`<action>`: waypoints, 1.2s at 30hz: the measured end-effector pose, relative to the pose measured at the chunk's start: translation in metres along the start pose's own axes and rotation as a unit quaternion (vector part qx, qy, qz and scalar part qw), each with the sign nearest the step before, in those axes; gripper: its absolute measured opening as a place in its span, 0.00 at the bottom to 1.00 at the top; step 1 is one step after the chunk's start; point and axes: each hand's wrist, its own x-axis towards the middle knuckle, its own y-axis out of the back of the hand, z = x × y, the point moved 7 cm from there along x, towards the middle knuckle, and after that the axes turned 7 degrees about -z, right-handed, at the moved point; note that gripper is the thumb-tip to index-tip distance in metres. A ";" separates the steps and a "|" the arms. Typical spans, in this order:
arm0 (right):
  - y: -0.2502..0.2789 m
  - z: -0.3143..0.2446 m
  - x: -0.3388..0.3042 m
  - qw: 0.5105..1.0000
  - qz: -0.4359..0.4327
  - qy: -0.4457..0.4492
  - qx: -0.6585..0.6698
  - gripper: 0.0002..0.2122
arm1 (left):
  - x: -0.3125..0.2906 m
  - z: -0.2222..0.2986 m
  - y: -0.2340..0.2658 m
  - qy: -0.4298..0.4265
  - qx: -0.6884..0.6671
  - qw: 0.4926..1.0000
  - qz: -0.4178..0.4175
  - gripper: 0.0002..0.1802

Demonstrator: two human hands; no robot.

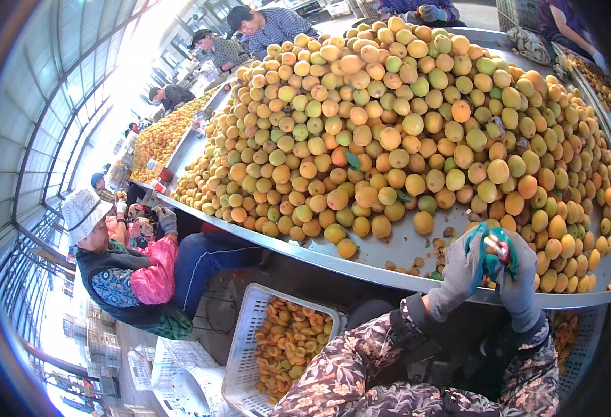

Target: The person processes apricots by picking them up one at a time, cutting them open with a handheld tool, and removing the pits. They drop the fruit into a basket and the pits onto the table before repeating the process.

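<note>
My left hand (457, 275) and my right hand (521, 283) are raised together over the near edge of a metal table (305, 258). Both wear grey gloves with teal palms, and their fingers are curled inward and close to touching. Between the fingertips shows a small whitish and red object (494, 244); its kind is too small to make out. A large heap of whole apricots (389, 139), yellow, orange and some greenish, covers the table just beyond my hands. Apricot scraps (417, 265) lie on the bare metal beside my left hand.
Below the table, left of my arms, a white plastic crate (239, 347) holds halved apricots (288, 340). Another crate (587, 347) stands at lower right. A person in a white hat (121, 271) sits at left near white containers (180, 372). More people work along the far side.
</note>
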 end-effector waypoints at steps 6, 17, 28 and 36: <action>-0.036 0.039 -0.008 0.863 0.069 -0.189 0.464 0.15 | 0.022 0.017 0.017 0.035 0.019 0.996 0.086 0.14; -0.047 0.038 -0.006 0.748 -0.037 -0.337 0.570 0.16 | 0.023 -0.007 0.020 0.099 0.035 0.994 -0.028 0.27; -0.038 0.031 0.006 0.860 -0.078 -0.292 0.410 0.16 | 0.014 -0.013 0.019 0.142 -0.021 0.988 -0.053 0.30; -0.032 0.027 0.014 0.947 -0.117 -0.202 0.221 0.22 | 0.015 -0.008 0.026 0.052 0.076 0.995 -0.046 0.29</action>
